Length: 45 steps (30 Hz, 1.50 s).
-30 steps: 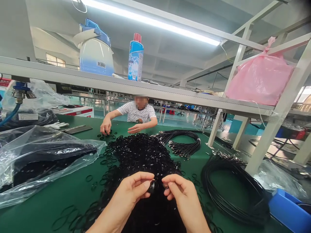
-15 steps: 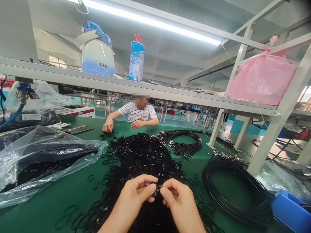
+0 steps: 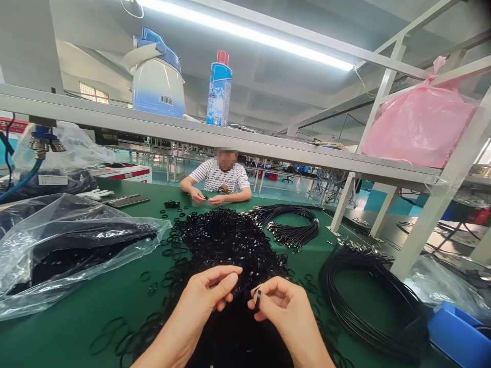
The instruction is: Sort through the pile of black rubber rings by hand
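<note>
Black rubber-like bands lie in a large heap (image 3: 226, 235) down the middle of the green table, with my hands above its near part. My right hand (image 3: 284, 306) is closed, pinching one small black band (image 3: 258, 300) between thumb and fingers. To its left, my left hand (image 3: 209, 291) has its thumb resting against bent fingers. Whether anything sits in that pinch is too small to make out. A gap separates the two hands, and the heap shows through it.
Across the table (image 3: 95, 286) sits a person (image 3: 226, 179) handling small black pieces. Coiled black cables (image 3: 368, 306) and a blue bin (image 3: 460, 332) lie right, a clear plastic bag (image 3: 76, 245) left. Overhead, a shelf (image 3: 268, 138) carries a jug (image 3: 158, 76), a spray can (image 3: 220, 89) and a pink bag (image 3: 420, 122).
My hands have drawn apart from around the small black band, which stays in my right hand. The person opposite has brought both hands together from the left.
</note>
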Each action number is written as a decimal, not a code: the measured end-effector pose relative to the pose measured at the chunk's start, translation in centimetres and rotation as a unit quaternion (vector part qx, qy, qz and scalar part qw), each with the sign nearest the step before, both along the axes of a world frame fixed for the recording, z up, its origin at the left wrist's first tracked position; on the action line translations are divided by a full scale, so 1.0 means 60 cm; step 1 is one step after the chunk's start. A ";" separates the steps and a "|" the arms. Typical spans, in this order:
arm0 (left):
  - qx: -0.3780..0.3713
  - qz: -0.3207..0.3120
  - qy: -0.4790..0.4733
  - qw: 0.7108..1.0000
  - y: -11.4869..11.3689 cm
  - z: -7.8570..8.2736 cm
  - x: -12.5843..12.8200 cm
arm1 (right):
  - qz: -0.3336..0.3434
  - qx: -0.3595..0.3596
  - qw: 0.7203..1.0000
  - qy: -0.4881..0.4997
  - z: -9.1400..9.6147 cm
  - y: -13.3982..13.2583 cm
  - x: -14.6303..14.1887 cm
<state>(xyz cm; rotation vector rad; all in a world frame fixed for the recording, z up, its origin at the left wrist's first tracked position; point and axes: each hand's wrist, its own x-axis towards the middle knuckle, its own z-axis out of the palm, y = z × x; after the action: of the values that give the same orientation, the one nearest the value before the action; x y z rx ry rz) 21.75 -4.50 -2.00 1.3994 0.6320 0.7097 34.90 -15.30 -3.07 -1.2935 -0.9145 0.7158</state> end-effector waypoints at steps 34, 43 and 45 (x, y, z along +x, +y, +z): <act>-0.008 0.038 0.006 0.999 0.006 -0.004 0.003 | -0.098 -0.023 0.987 -0.123 -0.016 0.002 0.013; 0.080 -0.099 0.076 0.989 -0.024 0.003 0.009 | -0.047 -0.015 0.998 -0.049 -0.009 -0.001 -0.001; 0.082 -0.076 0.085 0.990 -0.024 0.002 0.009 | -0.058 -0.019 0.997 -0.054 -0.011 -0.001 -0.002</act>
<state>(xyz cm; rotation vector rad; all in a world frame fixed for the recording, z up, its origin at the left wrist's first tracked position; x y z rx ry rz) 22.30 -5.96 -1.85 1.6544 0.6010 0.5339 34.79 -15.36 -3.73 -1.4184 -0.9076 0.5790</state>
